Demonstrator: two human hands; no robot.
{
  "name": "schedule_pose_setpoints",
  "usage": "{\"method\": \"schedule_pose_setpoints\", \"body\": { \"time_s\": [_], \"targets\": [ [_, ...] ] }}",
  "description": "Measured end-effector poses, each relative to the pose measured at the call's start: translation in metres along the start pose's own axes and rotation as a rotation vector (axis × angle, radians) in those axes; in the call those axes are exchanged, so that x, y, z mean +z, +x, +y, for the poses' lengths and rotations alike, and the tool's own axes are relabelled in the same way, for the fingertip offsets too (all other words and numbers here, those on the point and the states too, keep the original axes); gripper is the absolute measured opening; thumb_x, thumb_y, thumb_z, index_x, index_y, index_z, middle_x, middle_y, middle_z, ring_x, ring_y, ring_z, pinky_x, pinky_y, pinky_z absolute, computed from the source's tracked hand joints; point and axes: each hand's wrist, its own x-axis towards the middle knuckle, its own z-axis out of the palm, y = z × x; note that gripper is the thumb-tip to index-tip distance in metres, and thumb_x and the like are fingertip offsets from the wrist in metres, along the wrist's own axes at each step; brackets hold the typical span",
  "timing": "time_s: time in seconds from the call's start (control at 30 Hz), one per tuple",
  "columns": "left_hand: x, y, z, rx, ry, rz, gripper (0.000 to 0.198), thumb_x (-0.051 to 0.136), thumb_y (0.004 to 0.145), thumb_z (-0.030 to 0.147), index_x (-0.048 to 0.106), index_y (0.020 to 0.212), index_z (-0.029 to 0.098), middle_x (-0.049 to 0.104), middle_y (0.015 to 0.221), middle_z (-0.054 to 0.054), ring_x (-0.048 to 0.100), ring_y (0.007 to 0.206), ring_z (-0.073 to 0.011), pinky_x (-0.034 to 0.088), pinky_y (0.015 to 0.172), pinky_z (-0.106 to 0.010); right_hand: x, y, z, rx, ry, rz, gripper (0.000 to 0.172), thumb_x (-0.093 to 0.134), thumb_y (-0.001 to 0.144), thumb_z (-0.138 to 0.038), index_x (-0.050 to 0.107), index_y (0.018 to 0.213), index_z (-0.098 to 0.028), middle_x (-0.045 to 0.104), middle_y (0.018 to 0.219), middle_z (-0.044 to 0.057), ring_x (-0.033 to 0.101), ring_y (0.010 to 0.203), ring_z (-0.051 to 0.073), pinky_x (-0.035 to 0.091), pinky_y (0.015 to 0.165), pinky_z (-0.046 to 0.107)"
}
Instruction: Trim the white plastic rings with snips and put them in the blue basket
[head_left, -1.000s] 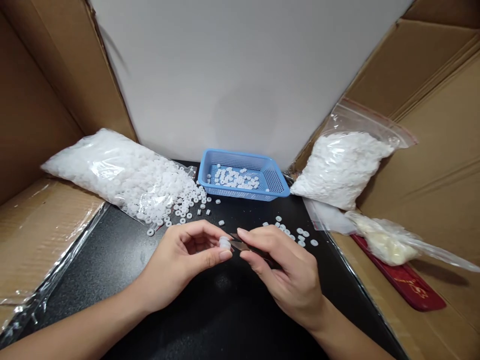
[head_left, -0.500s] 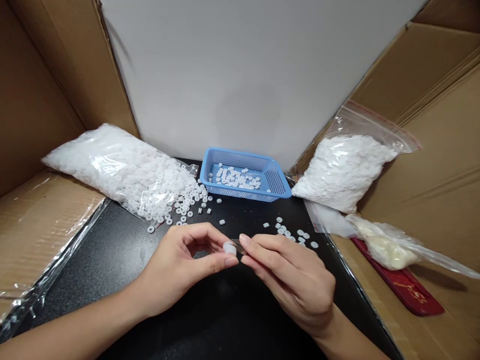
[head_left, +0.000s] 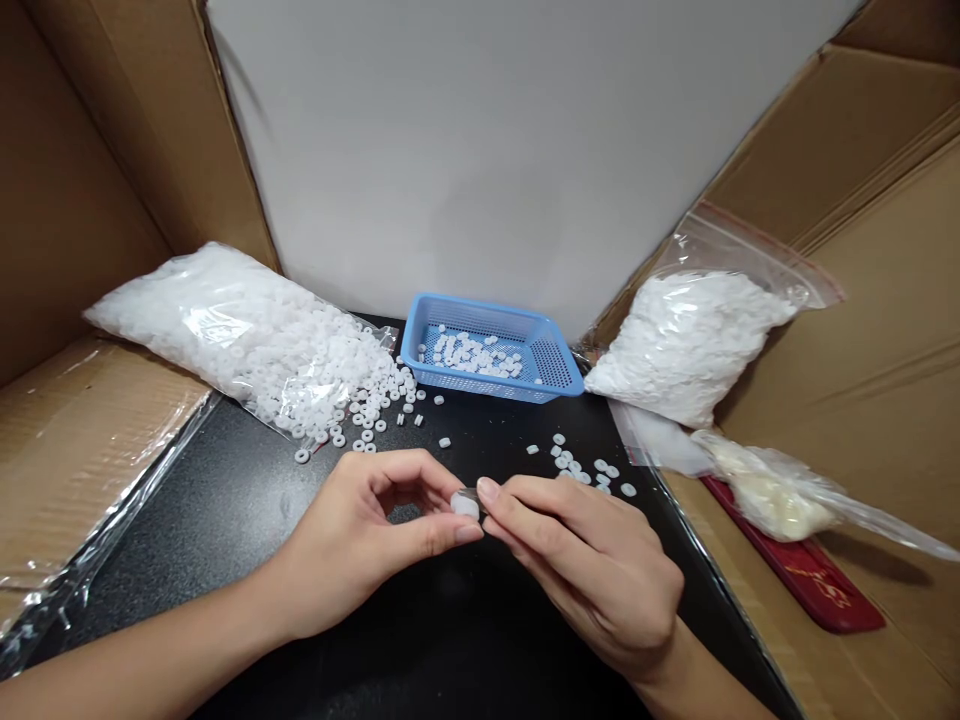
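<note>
Between thumb and fingers, my left hand [head_left: 375,520] pinches a small white round piece [head_left: 464,505]. My right hand [head_left: 589,550] is closed on a thin, flat tool, seemingly a metal blade [head_left: 470,494]; most of it is hidden by the fingers. The tool's exposed end lies against the upper right side of the white piece. Just beyond my right hand, several white rings [head_left: 574,467] are scattered on the black tabletop [head_left: 225,520]. One lone white ring [head_left: 445,442] rests beyond my left fingertips.
A blue perforated basket [head_left: 491,387] holds many white rings. On the left, a clear bag [head_left: 217,325] spills more rings. At right are a bag of white pieces [head_left: 682,340], a bag with yellowish contents [head_left: 780,495] and a red case [head_left: 832,585]. Cardboard walls [head_left: 877,330] flank the table.
Both hands have shifted slightly right and down. The blade-like tool has come further over the top of the white piece, which remains pinched in my left hand.
</note>
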Motion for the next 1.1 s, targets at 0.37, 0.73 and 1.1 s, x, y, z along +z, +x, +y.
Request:
{"method": "schedule_pose_setpoints", "body": {
  "time_s": [0.37,0.73,1.1],
  "targets": [
    [-0.0015,0.0023,-0.0009,0.020,-0.016,0.006,0.006,0.081,0.078,0.022,0.078,0.082,0.019,0.076,0.075,0.001,0.065,0.072,-0.0140,0.051,0.071,-0.024,0.0018,-0.0065,0.0025,0.047,0.063,0.033,0.034,0.064,0.094,-0.008,0.071,0.125,-0.021,0.076,0.089,0.005,0.072,0.073,0.015,0.058,0.063,0.025],
    [0.0020,0.0026,-0.0033,-0.055,-0.255,0.008,0.015,0.084,0.074,0.015,0.082,0.088,0.019,0.076,0.075,0.000,0.066,0.070,-0.0122,0.054,0.071,-0.022,-0.0030,-0.0032,0.0009,-0.030,-0.095,0.002,0.042,0.063,0.096,-0.008,0.064,0.135,-0.024,0.078,0.086,0.004,0.073,0.068,0.014,0.056,0.061,0.023],
    [0.0040,0.0021,-0.0077,-0.127,-0.399,0.004,0.013,0.086,0.075,0.020,0.080,0.086,0.018,0.075,0.079,-0.001,0.068,0.074,-0.0125,0.055,0.073,-0.023,0.0005,-0.0042,-0.0011,-0.001,-0.135,0.060,0.050,0.066,0.094,-0.007,0.062,0.140,-0.025,0.079,0.088,0.005,0.074,0.069,0.015,0.058,0.062,0.023]
  ]
}}
